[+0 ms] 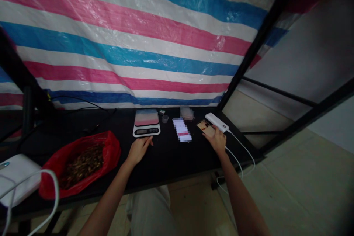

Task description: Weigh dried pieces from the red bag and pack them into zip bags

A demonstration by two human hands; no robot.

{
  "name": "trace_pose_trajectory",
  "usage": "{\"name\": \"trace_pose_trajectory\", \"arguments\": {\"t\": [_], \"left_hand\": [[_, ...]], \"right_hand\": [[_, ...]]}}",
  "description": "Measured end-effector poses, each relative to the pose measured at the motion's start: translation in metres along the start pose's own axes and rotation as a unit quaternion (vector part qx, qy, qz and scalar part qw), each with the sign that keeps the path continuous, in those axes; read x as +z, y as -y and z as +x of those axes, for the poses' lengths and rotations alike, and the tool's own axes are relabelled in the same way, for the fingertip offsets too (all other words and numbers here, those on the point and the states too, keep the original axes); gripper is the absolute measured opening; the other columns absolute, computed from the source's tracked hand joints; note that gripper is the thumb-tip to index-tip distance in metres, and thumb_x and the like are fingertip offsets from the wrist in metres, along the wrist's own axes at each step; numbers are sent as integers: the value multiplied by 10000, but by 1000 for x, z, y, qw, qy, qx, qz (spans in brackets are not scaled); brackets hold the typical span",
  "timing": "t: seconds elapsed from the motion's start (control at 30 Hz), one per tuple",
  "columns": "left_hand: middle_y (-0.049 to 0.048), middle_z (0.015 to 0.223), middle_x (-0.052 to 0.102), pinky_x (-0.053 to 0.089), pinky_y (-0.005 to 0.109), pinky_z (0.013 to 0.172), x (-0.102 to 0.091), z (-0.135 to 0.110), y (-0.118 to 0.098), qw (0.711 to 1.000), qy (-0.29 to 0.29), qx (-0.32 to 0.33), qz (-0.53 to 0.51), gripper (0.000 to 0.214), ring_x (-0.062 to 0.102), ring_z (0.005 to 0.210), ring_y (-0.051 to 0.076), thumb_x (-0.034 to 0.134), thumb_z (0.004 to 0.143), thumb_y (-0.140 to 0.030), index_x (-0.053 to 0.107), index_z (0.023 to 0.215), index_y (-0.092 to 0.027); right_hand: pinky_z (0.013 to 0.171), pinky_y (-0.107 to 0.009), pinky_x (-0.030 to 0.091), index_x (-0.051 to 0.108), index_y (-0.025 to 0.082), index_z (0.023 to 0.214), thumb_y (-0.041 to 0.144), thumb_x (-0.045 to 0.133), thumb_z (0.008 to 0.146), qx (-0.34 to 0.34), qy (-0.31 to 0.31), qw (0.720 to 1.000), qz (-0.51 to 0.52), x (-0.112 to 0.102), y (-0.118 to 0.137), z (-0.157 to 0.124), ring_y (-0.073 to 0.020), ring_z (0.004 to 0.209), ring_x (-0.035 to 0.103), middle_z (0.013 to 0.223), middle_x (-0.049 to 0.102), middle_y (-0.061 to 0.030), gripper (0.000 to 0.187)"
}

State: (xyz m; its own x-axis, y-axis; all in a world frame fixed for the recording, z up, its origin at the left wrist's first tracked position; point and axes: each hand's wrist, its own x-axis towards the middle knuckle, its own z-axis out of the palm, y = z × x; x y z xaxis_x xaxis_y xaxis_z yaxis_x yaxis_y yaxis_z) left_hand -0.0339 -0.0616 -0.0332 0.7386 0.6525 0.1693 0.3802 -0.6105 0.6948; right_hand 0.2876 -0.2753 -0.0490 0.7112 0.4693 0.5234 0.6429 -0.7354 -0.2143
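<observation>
Sitting at the far left of my view is a white device, with a white cable looping in front of it. Next comes a red bag, its mouth spread around a heap of small brown pieces. To the right of it, on the black tabletop, I have the left hand laid low, its fingers close together and loosely bent. The white kitchen scale lies directly beyond those fingers, its front edge just at the tips; from here I can't tell whether they touch, or whether anything is beneath them. Past the scale stand a small clear cup and, behind that, a tiny gadget. Then a lit phone lies between the hands, a clear packet beyond it. Farthest right, the right hand has thumb and fingers moderately spread over the near right part of a picture card; I can't tell whether they pinch it. A white power bank lies just beyond the fingertips.
</observation>
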Motion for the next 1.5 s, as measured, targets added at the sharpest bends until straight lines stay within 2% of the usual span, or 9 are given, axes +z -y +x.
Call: {"name": "trace_pose_trajectory", "arguments": {"t": [0.13, 0.4, 0.57, 0.8, 0.9, 1.07, 1.3, 1.4, 1.5], "left_hand": [[-29, 428, 466, 345, 229, 566, 2, 2, 4, 999, -7, -8, -30, 506, 529, 520, 150, 220, 854, -493, 618, 745, -199], [-45, 392, 444, 344, 215, 540, 6, 6, 11, 997, -7, -23, -75, 496, 502, 451, 119, 247, 850, -488, 626, 757, -181], [-47, 376, 437, 354, 214, 549, 6, 6, 10, 996, -8, -24, -90, 508, 492, 432, 113, 253, 845, -494, 630, 743, -169], [-42, 381, 452, 364, 215, 579, 3, 5, 8, 995, -10, -27, -98, 536, 507, 458, 116, 234, 848, -498, 634, 731, -161], [-39, 385, 450, 365, 215, 577, 3, 5, 7, 995, -11, -31, -98, 547, 504, 458, 117, 228, 847, -504, 633, 730, -156], [-37, 400, 458, 358, 210, 567, 4, 4, 7, 995, -8, -30, -96, 551, 508, 465, 113, 220, 851, -501, 637, 728, -162], [-25, 434, 477, 343, 210, 565, 4, 1, 5, 999, -12, -11, -35, 529, 516, 507, 122, 241, 857, -491, 637, 699, -178], [-17, 453, 496, 338, 212, 556, 3, 0, 2, 1000, -14, -11, -12, 516, 515, 515, 126, 249, 862, -472, 633, 690, -174], [-15, 448, 495, 340, 212, 557, 2, 0, 0, 1000, -11, -12, -3, 505, 515, 521, 130, 254, 864, -462, 636, 697, -179]], "right_hand": [[855, -388, 308, 427, 174, 1141, 527, 574, 672, -91, -88, 991, 48, -22, 14, -21, -268, 1028, 474, 1125, 548, -122, 605], [882, -383, 282, 433, 154, 1096, 512, 577, 683, -114, -162, 977, 76, -43, 43, -47, -258, 1054, 455, 1167, 529, -133, 566], [858, -403, 283, 431, 145, 1111, 516, 529, 709, -106, -111, 987, 46, -24, 31, -21, -282, 1035, 454, 1153, 529, -145, 556], [772, -407, 319, 474, 126, 1071, 560, 495, 697, 11, 41, 998, -41, 13, -1, 23, -309, 931, 492, 966, 578, -166, 573], [831, -442, 284, 449, 113, 1117, 507, 431, 759, -36, 31, 997, -57, 10, 3, 28, -318, 1019, 445, 1074, 535, -183, 533], [892, -440, 229, 498, 158, 1069, 321, 347, 836, -130, -42, 989, 52, -9, 60, 9, -281, 1055, 413, 1105, 540, -121, 322], [757, -299, 332, 521, 185, 809, 45, 352, 732, -329, 79, 896, 289, -11, 197, -59, -179, 847, 478, 859, 577, -46, 233], [674, -278, 323, 495, 194, 644, 36, 374, 731, -416, 117, 863, 261, -7, 221, -74, -157, 704, 449, 669, 534, -15, 217], [641, -266, 312, 465, 192, 583, 25, 372, 737, -416, 117, 868, 245, -3, 219, -77, -144, 654, 420, 612, 498, -5, 245]]}}
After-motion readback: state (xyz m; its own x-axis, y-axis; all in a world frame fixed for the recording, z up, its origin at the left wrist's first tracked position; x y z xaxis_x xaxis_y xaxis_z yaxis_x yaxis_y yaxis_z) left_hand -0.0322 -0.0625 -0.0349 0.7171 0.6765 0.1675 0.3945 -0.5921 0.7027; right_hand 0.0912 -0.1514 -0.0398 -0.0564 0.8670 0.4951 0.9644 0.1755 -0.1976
